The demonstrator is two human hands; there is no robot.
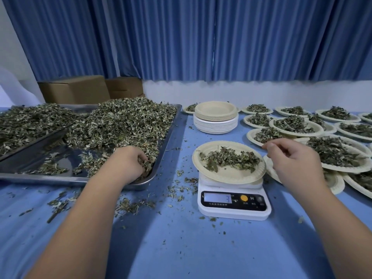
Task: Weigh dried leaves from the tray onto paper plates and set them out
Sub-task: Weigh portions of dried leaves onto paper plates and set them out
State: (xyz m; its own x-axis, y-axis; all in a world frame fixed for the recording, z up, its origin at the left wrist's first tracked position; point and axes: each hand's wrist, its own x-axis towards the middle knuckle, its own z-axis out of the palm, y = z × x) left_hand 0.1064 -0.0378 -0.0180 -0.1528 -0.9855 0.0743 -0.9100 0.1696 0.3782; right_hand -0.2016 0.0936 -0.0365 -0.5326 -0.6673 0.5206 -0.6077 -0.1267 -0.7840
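A metal tray on the left holds a big heap of dried leaves. My left hand is down in the tray's near right corner, fingers curled around a clump of leaves. A white digital scale stands at centre right with a paper plate on it; a small mound of leaves lies on that plate. My right hand hovers just right of the plate, thumb and forefinger pinched together; I see nothing between them.
A stack of unused paper plates stands behind the scale. Several filled plates cover the table's right side. A second tray overlaps the first at far left. Loose leaf bits litter the blue tablecloth. Cardboard boxes and blue curtains stand behind.
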